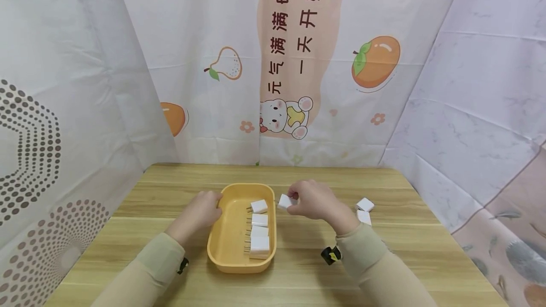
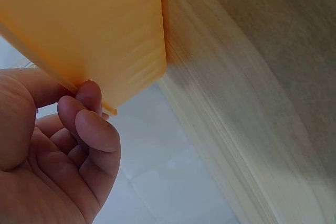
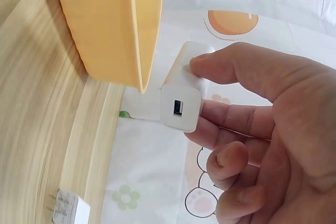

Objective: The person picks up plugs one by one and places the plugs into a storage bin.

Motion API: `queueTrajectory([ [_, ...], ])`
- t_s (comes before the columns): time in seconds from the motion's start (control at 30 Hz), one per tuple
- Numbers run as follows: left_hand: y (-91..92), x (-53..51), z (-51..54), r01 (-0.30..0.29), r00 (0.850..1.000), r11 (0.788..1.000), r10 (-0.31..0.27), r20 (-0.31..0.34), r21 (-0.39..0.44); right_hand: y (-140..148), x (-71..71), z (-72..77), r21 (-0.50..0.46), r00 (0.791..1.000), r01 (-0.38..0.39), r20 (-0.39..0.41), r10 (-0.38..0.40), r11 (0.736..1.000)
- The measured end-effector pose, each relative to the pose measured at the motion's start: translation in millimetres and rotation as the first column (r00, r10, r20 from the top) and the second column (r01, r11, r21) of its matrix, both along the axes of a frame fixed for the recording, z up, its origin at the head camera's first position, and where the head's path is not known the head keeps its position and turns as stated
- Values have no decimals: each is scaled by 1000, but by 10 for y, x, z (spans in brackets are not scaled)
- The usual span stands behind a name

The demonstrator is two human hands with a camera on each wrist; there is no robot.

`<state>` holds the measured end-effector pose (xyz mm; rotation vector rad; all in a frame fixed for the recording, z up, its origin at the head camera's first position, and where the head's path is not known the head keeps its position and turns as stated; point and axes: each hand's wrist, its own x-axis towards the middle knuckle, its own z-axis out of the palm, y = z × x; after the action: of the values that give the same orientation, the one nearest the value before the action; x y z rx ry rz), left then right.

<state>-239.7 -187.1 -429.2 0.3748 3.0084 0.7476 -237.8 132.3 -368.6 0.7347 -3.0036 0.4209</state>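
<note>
My left hand (image 1: 204, 209) pinches the left rim of a yellow plastic tray (image 1: 221, 250); in the left wrist view its thumb and fingers (image 2: 97, 129) meet at the tray's edge. Between the thumb and fingers of my right hand (image 1: 313, 199) is a white USB charger (image 1: 286, 202), held just right of the tray's right rim. Its USB port faces the camera in the right wrist view, where the charger (image 3: 181, 98) stands apart from the tray wall. Along the tray's right side several white chargers (image 1: 259, 220) lie in a column, their metal prongs pointing left.
Right of my right wrist, two white chargers (image 1: 364, 204) rest on the wooden table (image 1: 307, 269); the forearm may hide more. One loose charger (image 3: 71, 208) also shows in the right wrist view. Patterned cloth (image 1: 222, 108) hangs behind the table and along both sides.
</note>
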Motion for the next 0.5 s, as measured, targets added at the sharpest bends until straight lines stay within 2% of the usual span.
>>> queueTrajectory([
  [0.5, 3, -10, 2, -8, 1000, 1000, 8, 7, -2, -244, -3, -41, 19, 996, -84, 4, 84, 996],
])
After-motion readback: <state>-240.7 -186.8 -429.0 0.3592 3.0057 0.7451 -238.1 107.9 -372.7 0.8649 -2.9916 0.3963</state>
